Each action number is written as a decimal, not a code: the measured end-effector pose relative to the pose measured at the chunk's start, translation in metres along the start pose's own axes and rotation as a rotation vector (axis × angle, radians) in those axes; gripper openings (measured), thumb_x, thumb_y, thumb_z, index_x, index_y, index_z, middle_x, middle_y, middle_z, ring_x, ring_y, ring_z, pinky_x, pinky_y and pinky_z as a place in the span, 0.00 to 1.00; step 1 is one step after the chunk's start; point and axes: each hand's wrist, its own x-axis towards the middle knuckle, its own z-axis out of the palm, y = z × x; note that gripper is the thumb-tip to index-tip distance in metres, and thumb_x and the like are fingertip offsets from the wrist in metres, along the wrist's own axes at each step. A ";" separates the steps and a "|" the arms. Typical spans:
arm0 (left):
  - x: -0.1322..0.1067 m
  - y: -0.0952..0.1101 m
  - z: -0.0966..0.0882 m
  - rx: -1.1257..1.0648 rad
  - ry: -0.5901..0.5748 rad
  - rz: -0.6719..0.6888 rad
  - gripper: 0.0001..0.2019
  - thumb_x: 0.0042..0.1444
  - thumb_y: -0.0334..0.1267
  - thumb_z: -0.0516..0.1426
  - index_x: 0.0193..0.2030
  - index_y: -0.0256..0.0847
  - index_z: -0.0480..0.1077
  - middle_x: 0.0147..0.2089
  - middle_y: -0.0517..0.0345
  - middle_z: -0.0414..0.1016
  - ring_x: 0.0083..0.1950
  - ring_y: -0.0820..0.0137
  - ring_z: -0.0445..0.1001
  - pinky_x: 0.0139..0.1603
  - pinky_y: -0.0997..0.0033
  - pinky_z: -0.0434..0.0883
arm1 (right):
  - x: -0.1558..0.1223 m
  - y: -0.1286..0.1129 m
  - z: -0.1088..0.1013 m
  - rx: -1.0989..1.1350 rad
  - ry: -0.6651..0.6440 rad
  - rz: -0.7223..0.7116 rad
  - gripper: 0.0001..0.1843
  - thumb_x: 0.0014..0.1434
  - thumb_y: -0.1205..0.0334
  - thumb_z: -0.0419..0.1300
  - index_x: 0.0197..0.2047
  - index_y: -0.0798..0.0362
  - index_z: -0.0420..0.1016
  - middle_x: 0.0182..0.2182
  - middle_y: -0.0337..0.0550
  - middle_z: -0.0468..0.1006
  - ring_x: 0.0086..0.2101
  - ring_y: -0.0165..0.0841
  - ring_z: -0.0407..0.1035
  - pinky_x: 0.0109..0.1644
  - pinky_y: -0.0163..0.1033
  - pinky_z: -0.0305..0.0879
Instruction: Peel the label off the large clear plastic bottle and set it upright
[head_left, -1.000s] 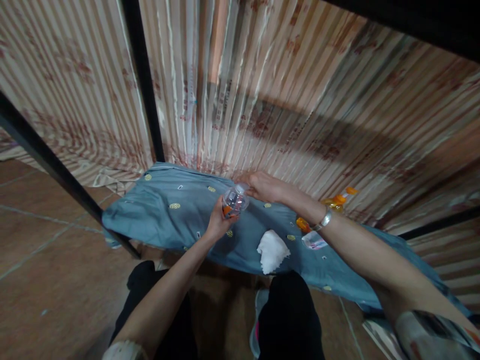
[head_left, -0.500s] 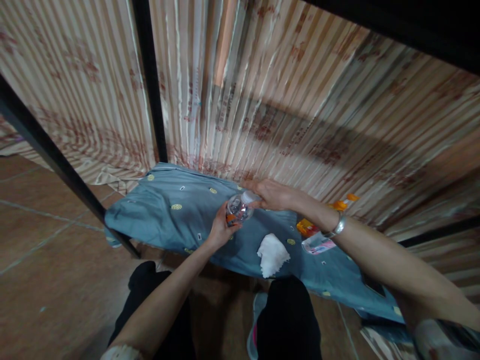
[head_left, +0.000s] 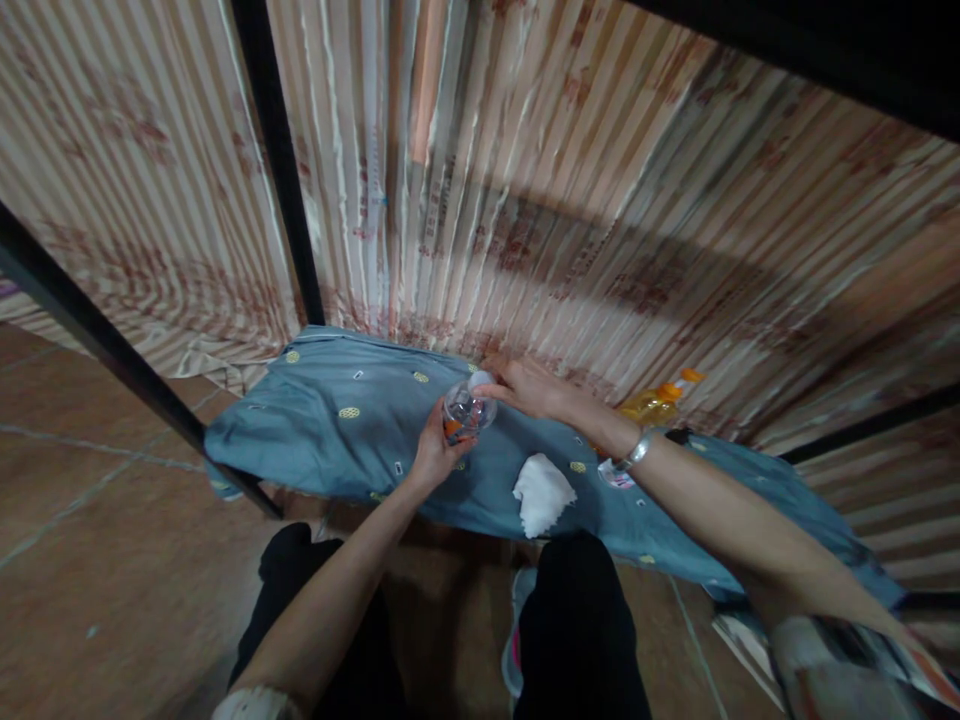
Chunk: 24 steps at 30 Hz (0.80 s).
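A clear plastic bottle (head_left: pixel 466 408) with an orange patch low on its side is held above the blue cloth, tilted slightly. My left hand (head_left: pixel 435 450) wraps round its lower part from the left. At the top, the fingers of my right hand (head_left: pixel 525 388) close on the white cap (head_left: pixel 480 380); whether the cap is loose I cannot tell. On the cloth just below my right wrist lies a crumpled white cloth or tissue (head_left: pixel 541 494). Beyond that forearm is a bottle of yellow liquid with an orange cap (head_left: pixel 652 404), partly hidden.
Blue patterned fabric (head_left: pixel 322 440) covers the low bench in front of my knees. Black metal posts (head_left: pixel 277 150) stand at the left, and a dark beam crosses overhead. A striped curtain (head_left: pixel 525 220) hangs behind. A pink-and-white package (head_left: pixel 616 474) is partly behind my right wrist.
Both hands and the bottle sit slightly further left in view. My right forearm has shifted left, uncovering more of the yellow bottle and hiding more of the pink-and-white package.
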 end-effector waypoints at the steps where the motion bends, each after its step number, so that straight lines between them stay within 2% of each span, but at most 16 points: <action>1: 0.000 0.000 -0.002 0.004 0.010 -0.012 0.40 0.44 0.35 0.69 0.65 0.41 0.60 0.60 0.46 0.74 0.60 0.54 0.74 0.65 0.51 0.68 | -0.008 0.006 0.011 0.114 0.053 0.048 0.27 0.70 0.47 0.54 0.62 0.59 0.67 0.40 0.50 0.83 0.40 0.39 0.79 0.43 0.39 0.68; 2: 0.001 0.000 -0.004 0.007 0.019 -0.028 0.41 0.44 0.35 0.69 0.65 0.41 0.60 0.59 0.46 0.74 0.60 0.54 0.74 0.65 0.50 0.68 | -0.020 0.014 0.025 0.220 0.101 0.105 0.28 0.71 0.47 0.51 0.65 0.57 0.64 0.42 0.49 0.83 0.41 0.37 0.79 0.45 0.39 0.69; 4: 0.000 0.001 -0.007 0.015 0.029 -0.058 0.40 0.43 0.36 0.70 0.64 0.40 0.60 0.57 0.46 0.76 0.58 0.53 0.76 0.63 0.49 0.69 | -0.050 0.028 0.065 0.276 0.154 0.288 0.25 0.73 0.49 0.47 0.65 0.55 0.65 0.47 0.51 0.83 0.46 0.39 0.78 0.51 0.43 0.70; 6: -0.001 0.003 -0.010 0.018 0.021 -0.077 0.39 0.43 0.37 0.70 0.62 0.39 0.62 0.54 0.47 0.78 0.55 0.54 0.77 0.61 0.49 0.70 | -0.087 0.037 0.112 0.137 0.128 0.574 0.27 0.69 0.51 0.55 0.66 0.56 0.65 0.58 0.60 0.76 0.57 0.46 0.72 0.58 0.48 0.68; 8: -0.002 0.005 -0.010 0.016 0.008 -0.087 0.39 0.42 0.37 0.71 0.61 0.39 0.62 0.52 0.49 0.79 0.53 0.55 0.78 0.59 0.51 0.71 | -0.120 0.039 0.158 0.046 0.031 0.805 0.38 0.64 0.48 0.60 0.70 0.60 0.60 0.65 0.68 0.67 0.63 0.54 0.66 0.61 0.54 0.66; 10: -0.004 0.007 -0.007 0.010 -0.002 -0.096 0.40 0.40 0.37 0.72 0.61 0.39 0.62 0.53 0.48 0.78 0.54 0.55 0.78 0.59 0.51 0.71 | -0.142 0.034 0.191 0.064 -0.031 0.842 0.42 0.64 0.46 0.59 0.72 0.62 0.56 0.68 0.68 0.62 0.65 0.56 0.62 0.63 0.56 0.65; 12: -0.006 0.008 -0.003 0.002 -0.014 -0.106 0.42 0.38 0.37 0.73 0.61 0.39 0.62 0.55 0.48 0.77 0.56 0.55 0.77 0.60 0.52 0.71 | -0.151 0.028 0.208 0.070 -0.007 0.818 0.33 0.65 0.54 0.58 0.69 0.59 0.63 0.69 0.65 0.61 0.68 0.53 0.59 0.65 0.54 0.63; 13: -0.007 0.008 0.000 -0.002 -0.021 -0.111 0.41 0.38 0.37 0.73 0.60 0.40 0.63 0.55 0.48 0.77 0.56 0.55 0.77 0.60 0.53 0.71 | -0.151 0.026 0.210 0.088 0.030 0.793 0.28 0.65 0.61 0.56 0.67 0.58 0.68 0.68 0.62 0.64 0.67 0.49 0.60 0.66 0.52 0.63; 15: -0.008 0.006 0.006 -0.012 -0.036 -0.121 0.39 0.38 0.37 0.73 0.58 0.40 0.64 0.53 0.49 0.78 0.54 0.55 0.78 0.58 0.53 0.72 | -0.146 0.023 0.203 0.175 0.126 0.763 0.25 0.62 0.70 0.51 0.60 0.57 0.75 0.61 0.59 0.74 0.61 0.45 0.69 0.63 0.46 0.66; 17: -0.009 0.004 0.010 -0.022 -0.048 -0.128 0.37 0.38 0.37 0.73 0.57 0.40 0.66 0.50 0.52 0.79 0.52 0.56 0.79 0.57 0.54 0.73 | -0.138 0.022 0.186 0.309 0.247 0.761 0.23 0.62 0.69 0.49 0.55 0.57 0.78 0.49 0.55 0.82 0.50 0.44 0.78 0.55 0.45 0.72; 19: -0.010 0.002 0.015 -0.035 -0.054 -0.130 0.37 0.38 0.37 0.73 0.57 0.41 0.66 0.48 0.53 0.79 0.50 0.57 0.79 0.56 0.54 0.73 | -0.129 0.017 0.165 0.428 0.423 0.724 0.23 0.64 0.61 0.48 0.55 0.58 0.77 0.42 0.52 0.84 0.42 0.43 0.79 0.50 0.46 0.75; 20: -0.010 0.001 0.017 -0.042 -0.057 -0.128 0.38 0.38 0.37 0.73 0.57 0.41 0.66 0.48 0.53 0.79 0.50 0.58 0.79 0.55 0.55 0.73 | -0.125 0.012 0.155 0.474 0.527 0.668 0.24 0.66 0.58 0.48 0.58 0.57 0.75 0.44 0.52 0.83 0.42 0.43 0.79 0.50 0.47 0.74; 22: -0.010 0.000 0.022 -0.058 -0.066 -0.119 0.38 0.39 0.36 0.73 0.58 0.41 0.65 0.48 0.53 0.79 0.49 0.58 0.79 0.55 0.55 0.74 | -0.113 0.000 0.139 0.525 0.702 0.503 0.27 0.66 0.54 0.50 0.64 0.55 0.69 0.57 0.53 0.77 0.54 0.44 0.74 0.59 0.48 0.69; 24: -0.011 -0.001 0.027 -0.078 -0.082 -0.103 0.37 0.40 0.36 0.72 0.58 0.40 0.65 0.47 0.53 0.79 0.48 0.59 0.80 0.54 0.56 0.75 | -0.095 -0.011 0.130 0.557 0.762 0.367 0.30 0.66 0.50 0.51 0.67 0.53 0.65 0.67 0.52 0.67 0.66 0.43 0.60 0.68 0.51 0.59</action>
